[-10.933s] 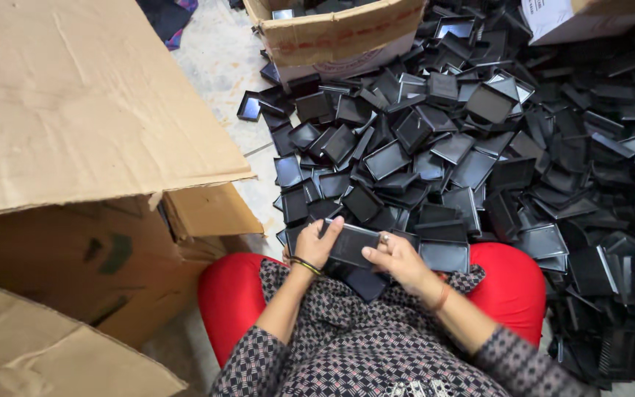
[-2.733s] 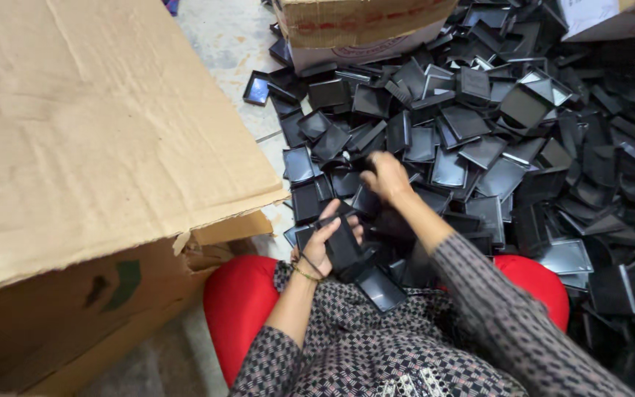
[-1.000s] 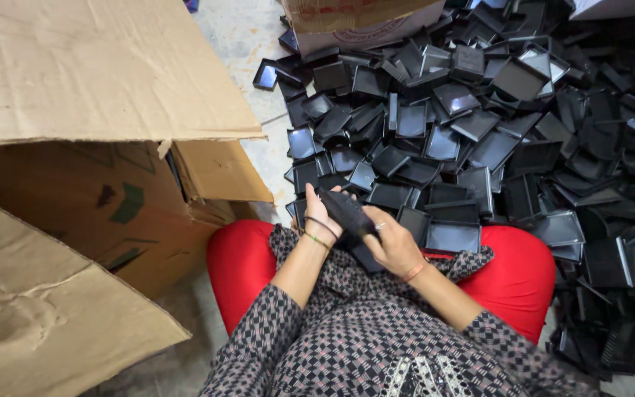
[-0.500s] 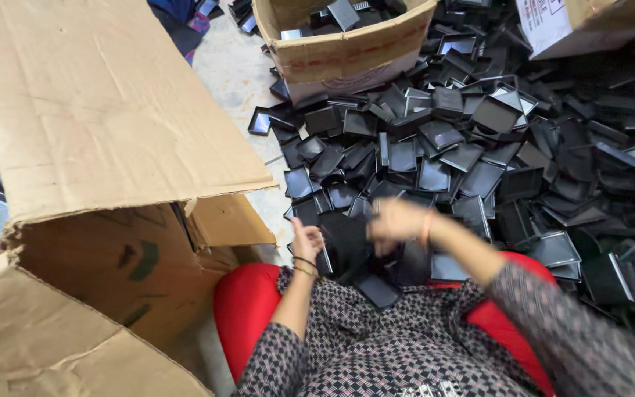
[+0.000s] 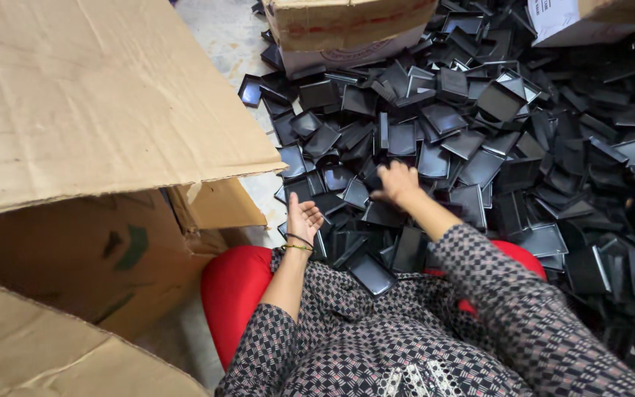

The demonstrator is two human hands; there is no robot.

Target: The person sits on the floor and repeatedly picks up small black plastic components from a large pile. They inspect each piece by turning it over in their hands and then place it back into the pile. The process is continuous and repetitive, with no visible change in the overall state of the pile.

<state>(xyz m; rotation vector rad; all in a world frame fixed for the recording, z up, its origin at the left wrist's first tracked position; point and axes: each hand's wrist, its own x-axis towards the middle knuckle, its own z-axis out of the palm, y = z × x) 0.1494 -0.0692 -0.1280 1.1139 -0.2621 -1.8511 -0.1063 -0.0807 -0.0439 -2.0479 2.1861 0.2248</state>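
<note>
Two hands work over one heap of black trays (image 5: 479, 125), far too many to count, spread across the floor from near right to far. The right hand (image 5: 397, 184) reaches into the heap's middle, fingers curled onto the trays; whether it grips one, I cannot tell. The left hand (image 5: 303, 219) hovers near left, fingers spread, empty. Three cardboard boxes: one large (image 5: 97, 110) at left, two (image 5: 347, 29) (image 5: 597, 18) far.
</note>
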